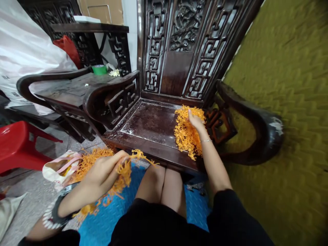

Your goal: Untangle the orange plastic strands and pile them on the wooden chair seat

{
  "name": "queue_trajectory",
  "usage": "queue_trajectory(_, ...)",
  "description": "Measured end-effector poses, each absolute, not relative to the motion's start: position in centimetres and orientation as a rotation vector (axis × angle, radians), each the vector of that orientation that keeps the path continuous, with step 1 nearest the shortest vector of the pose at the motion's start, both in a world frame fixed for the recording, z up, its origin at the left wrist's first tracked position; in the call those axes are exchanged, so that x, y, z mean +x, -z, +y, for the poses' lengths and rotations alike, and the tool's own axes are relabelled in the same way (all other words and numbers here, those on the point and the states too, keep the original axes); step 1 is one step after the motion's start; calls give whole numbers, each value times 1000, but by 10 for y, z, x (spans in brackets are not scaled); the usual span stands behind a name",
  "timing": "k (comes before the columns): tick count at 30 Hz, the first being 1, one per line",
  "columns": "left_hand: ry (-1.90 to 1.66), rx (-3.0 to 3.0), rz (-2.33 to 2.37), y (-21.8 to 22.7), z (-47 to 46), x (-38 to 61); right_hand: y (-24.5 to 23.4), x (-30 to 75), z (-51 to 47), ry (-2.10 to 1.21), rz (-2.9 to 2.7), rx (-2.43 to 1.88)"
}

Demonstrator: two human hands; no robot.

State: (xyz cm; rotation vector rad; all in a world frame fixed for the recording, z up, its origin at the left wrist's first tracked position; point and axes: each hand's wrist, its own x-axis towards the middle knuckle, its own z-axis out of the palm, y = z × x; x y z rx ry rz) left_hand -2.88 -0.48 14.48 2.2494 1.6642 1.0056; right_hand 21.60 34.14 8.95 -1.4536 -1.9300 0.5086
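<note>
My left hand is closed around a clump of orange, thin, branching strands; loose ends hang below it and one strand sticks out to the right. On the right side of the dark wooden chair seat lies a thick pile of the same orange strands. My right hand reaches into this pile with the thumb raised; its other fingers are hidden. Beyond my left hand, more orange strands lie beside a white and pink bag low on the left.
The chair has a carved back and a curved right armrest. At left stand a red plastic stool and a dark side table with a roll of green tape. A large white bag stands behind.
</note>
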Motion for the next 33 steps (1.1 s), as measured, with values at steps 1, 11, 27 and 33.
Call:
queue_trajectory(1, -1010, 2165, 1659, -140, 2, -28, -89, 215, 344, -526, -1915, -1455)
queue_trajectory(11, -791, 2378, 1858, -131, 25, -6, -126, 167, 152, -1454, -2376, -328)
queue_trajectory(27, -451, 2238, 1554, -152, -29, -6, -91, 173, 82, -329, -2127, -94)
queue_trajectory(33, -428, 2176, 1435, -163, -40, -3, -88, 201, 78, -342, -2104, -80)
